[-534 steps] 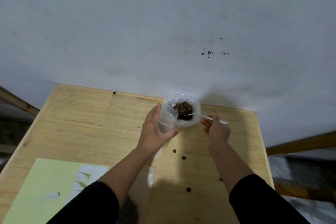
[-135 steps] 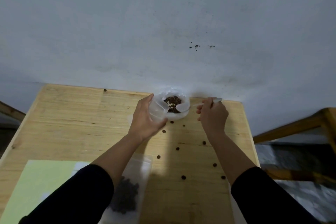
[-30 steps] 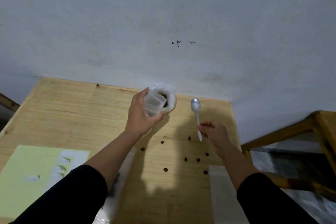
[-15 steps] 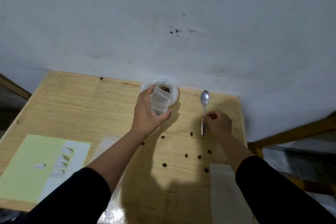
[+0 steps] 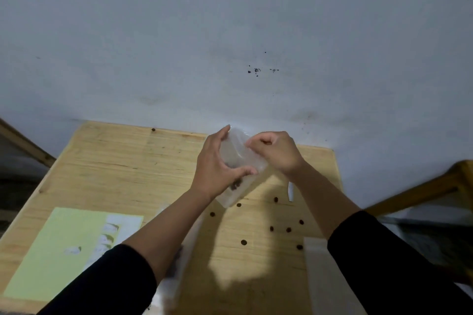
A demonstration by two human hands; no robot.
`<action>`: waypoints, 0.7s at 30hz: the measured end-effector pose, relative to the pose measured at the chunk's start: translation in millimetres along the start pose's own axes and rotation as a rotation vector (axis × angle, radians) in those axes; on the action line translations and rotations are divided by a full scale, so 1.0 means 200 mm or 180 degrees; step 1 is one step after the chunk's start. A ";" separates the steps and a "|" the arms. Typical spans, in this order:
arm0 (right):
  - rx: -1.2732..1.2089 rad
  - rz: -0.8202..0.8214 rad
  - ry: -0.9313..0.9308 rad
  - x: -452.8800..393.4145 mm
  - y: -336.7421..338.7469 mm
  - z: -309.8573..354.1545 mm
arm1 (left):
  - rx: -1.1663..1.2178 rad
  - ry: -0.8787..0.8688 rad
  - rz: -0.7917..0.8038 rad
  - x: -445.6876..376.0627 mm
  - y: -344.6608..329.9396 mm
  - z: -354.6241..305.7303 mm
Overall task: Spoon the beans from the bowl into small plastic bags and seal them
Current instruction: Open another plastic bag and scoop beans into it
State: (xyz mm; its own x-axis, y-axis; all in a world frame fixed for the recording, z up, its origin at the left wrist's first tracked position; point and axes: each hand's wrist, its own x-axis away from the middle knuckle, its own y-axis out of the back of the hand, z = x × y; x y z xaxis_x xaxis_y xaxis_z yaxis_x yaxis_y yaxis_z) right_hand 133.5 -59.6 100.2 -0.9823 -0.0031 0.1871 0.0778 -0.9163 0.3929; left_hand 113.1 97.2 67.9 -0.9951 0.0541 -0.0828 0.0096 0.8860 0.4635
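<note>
A wooden table (image 5: pixel 128 161) is set against a grey wall (image 5: pixel 230 20). A green sheet (image 5: pixel 58 250) is laid at its near left. A clear bag (image 5: pixel 240 161), with a few beans (image 5: pixel 236 184) inside, is held above the far table: the left hand (image 5: pixel 217 163) is wrapped round it, its top pinched by the right hand (image 5: pixel 276 151). Loose beans (image 5: pixel 288 229) are scattered nearer.

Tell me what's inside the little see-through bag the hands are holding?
A few dark beans sit low inside the small plastic bag, which is mostly hollow above them. The left hand and right hand cover parts of it, so more beans could be hidden.
</note>
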 end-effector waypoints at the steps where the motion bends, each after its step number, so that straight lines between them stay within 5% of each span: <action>1: 0.0121 0.0032 0.0023 0.01 -0.01 0.03 | 0.0051 -0.0001 -0.0051 0.00 0.04 0.00; 5: 0.0082 0.0187 0.0025 0.06 -0.09 0.16 | 0.0432 0.0014 -0.0347 0.01 0.21 0.01; 11: -0.1141 -0.0024 0.0100 0.23 -0.28 0.26 | 0.1105 0.0381 -0.0900 0.03 0.45 0.08; 16: -0.1139 -0.0619 0.0243 0.31 -0.45 0.32 | 0.1345 0.0266 -0.0761 0.12 0.62 0.14; 21: -0.0832 -0.0650 0.0519 0.34 -0.56 0.38 | 0.1017 -0.0116 -0.0366 0.17 0.77 0.18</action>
State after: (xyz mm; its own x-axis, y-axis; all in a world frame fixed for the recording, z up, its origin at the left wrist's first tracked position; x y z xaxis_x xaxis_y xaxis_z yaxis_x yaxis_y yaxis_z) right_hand 71.0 73.0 137.9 -0.9890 0.1460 -0.0258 -0.1482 -0.9759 0.1602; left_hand 83.8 252.3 105.2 -0.9873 -0.0432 -0.1527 -0.0663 0.9865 0.1499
